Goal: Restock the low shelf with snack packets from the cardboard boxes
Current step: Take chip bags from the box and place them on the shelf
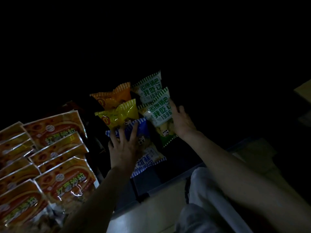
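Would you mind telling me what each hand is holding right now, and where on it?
The left hand presses spread fingers on the blue packet's upper half. The right hand touches the nearer green packet's right edge; grip unclear.

dark open shelf (178, 158) right of green packets (159, 113), red packets (57, 148) crowding left
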